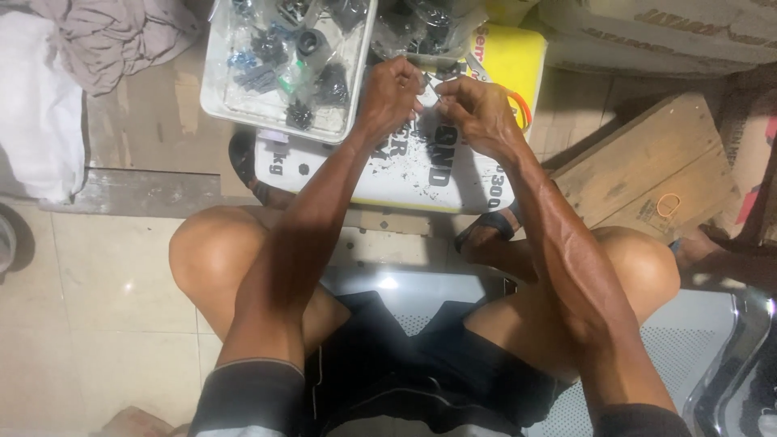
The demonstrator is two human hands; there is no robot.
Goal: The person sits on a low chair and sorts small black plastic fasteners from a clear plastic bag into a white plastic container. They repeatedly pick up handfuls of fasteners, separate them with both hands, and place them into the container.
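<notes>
My left hand and my right hand meet above a white and yellow canister that lies flat on the floor. Both pinch a small pale plastic piece between their fingertips. What exactly the piece is cannot be made out. Just beyond my left hand stands a white tray full of small clear bags holding dark parts. My bare knees and sandalled feet flank the canister.
A wooden board with a rubber band on it lies at the right. Crumpled cloth and a white sack lie at the far left. I sit on a perforated metal seat. Cardboard boxes stand at the top right.
</notes>
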